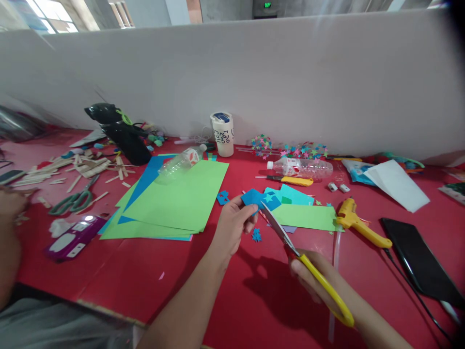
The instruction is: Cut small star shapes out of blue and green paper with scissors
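A small, bright blue piece of paper [250, 197] is held above the middle of the red tabletop [232, 320], with a lighter blue star shape showing at its right part; whether that star is a cut-out or a separate piece I cannot tell. The left hand [234, 223] pinches the paper, thumb on top and the other fingers curled beneath. The right hand [308, 271] is closed around the yellow-handled metal scissors [279, 228], whose blade tips reach the paper's near edge beside the star.

Just below the paper lies a little cluster of dark blue paper stars [256, 235]; to its left is a blue paper scrap with cut-outs [223, 197]. Behind and to the right, cyan paper sheets [298, 194] overlap a long light green paper strip [308, 216], whose right end reaches a yellow glue gun [349, 213]. Beyond these lie a yellow box cutter [298, 181] and a clear plastic bottle [305, 168] on its side.

Left of the hands, a stack of green and blue paper sheets [178, 203] carries another clear bottle with a label [181, 164]. A white patterned tumbler [223, 135] stands near the pale partition [236, 72]. Farther left are green-handled scissors [74, 201], a purple device [76, 237] and another person's hand [12, 198].
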{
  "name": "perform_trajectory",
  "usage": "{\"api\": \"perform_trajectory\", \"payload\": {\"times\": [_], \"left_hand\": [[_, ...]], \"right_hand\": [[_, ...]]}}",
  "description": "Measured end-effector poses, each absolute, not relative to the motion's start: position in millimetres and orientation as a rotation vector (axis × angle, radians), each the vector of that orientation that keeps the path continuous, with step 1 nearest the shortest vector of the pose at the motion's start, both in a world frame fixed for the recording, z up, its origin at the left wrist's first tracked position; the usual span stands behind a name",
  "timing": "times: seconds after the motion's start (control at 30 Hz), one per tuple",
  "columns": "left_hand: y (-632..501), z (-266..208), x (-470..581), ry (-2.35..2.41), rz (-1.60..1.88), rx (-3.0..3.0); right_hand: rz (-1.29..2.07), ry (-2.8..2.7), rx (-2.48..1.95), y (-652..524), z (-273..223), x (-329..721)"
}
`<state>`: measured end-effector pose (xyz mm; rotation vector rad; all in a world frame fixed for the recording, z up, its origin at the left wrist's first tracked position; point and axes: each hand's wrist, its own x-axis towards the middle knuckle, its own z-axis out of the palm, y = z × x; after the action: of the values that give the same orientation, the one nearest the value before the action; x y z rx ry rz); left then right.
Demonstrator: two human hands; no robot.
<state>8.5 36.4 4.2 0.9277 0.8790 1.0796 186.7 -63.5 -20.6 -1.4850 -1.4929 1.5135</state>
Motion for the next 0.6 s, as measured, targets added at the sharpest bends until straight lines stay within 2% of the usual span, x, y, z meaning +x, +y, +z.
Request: {"api": "perform_trajectory", "payload": {"times": [0.6], "left_hand": [[36.1,7.4,10.0,0.937,1.091,0.983]], "right_hand": [[1.446,-1.613,-1.534,-62.4,-18.5,189.8]]}}
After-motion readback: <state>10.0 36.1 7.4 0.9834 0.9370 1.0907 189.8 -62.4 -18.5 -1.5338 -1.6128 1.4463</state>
